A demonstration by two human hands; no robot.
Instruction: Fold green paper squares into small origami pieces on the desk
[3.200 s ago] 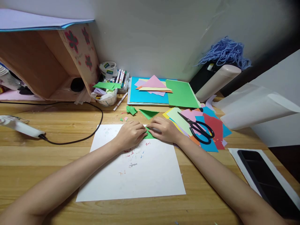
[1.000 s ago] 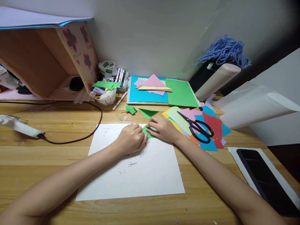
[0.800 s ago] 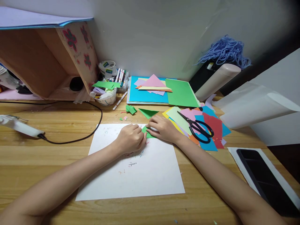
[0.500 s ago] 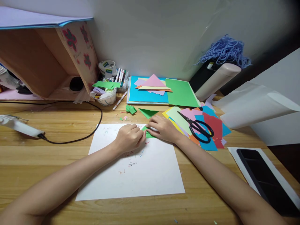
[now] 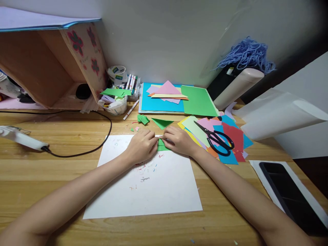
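A small piece of folded green paper (image 5: 162, 146) lies between my hands on a white sheet (image 5: 143, 198) marked with coloured scribbles. My left hand (image 5: 143, 145) is closed, its fingertips on the left side of the green paper. From the other side my right hand (image 5: 178, 140) pinches the paper's right part, fingers curled over it. Both hands meet near its top point and hide its ends. Just beyond them rest a folded green triangle (image 5: 162, 123) and a crumpled-looking bundle of green paper (image 5: 142, 119).
Black-handled scissors (image 5: 217, 141) lie on coloured paper scraps (image 5: 234, 136) at right. A phone (image 5: 287, 191) is at the right edge. Behind are stacked coloured sheets (image 5: 200, 100), a tub of scraps (image 5: 115, 106) and a cardboard box (image 5: 33, 65). A black cable (image 5: 84, 154) curves at left.
My left hand has turned slightly and its fingers have moved up along the green paper's top. More of the paper's middle shows between my hands. The right hand has barely shifted.
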